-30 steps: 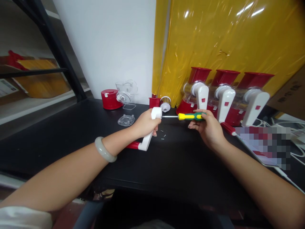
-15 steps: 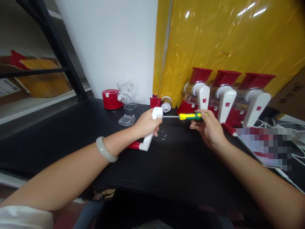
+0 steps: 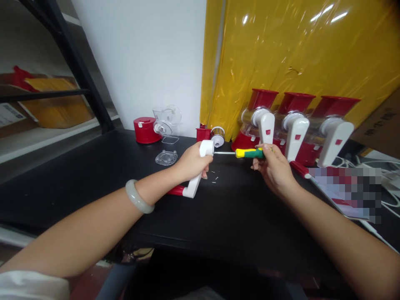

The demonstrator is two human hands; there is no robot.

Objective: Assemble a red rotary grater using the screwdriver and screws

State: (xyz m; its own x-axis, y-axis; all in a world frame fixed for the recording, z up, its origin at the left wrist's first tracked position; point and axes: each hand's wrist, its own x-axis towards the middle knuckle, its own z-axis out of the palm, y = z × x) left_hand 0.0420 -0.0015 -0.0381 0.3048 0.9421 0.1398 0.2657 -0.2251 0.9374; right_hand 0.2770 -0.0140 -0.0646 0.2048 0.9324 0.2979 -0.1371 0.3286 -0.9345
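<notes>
My left hand (image 3: 193,161) is closed around a white crank handle (image 3: 194,186), whose red grip (image 3: 176,191) points left, low over the black table. In my right hand (image 3: 275,166) is a screwdriver (image 3: 250,153) with a yellow and green handle, held level between thumb and fingers. Its metal shaft reaches left to the round white end of the crank handle; the tip is hidden there. Several small screws (image 3: 216,178) lie on the table just right of my left hand.
Three assembled rotary graters (image 3: 296,125) stand at the back right. Beyond my left hand are a red base (image 3: 146,130), a clear housing (image 3: 167,121), a clear plate (image 3: 166,157) and a grater drum (image 3: 218,136). A tablet-like screen (image 3: 343,193) and white cables (image 3: 390,183) lie to the right.
The screwdriver's handle has turned a little, showing more green. My right hand's fingers have shifted slightly; my left hand and the crank handle stay in place.
</notes>
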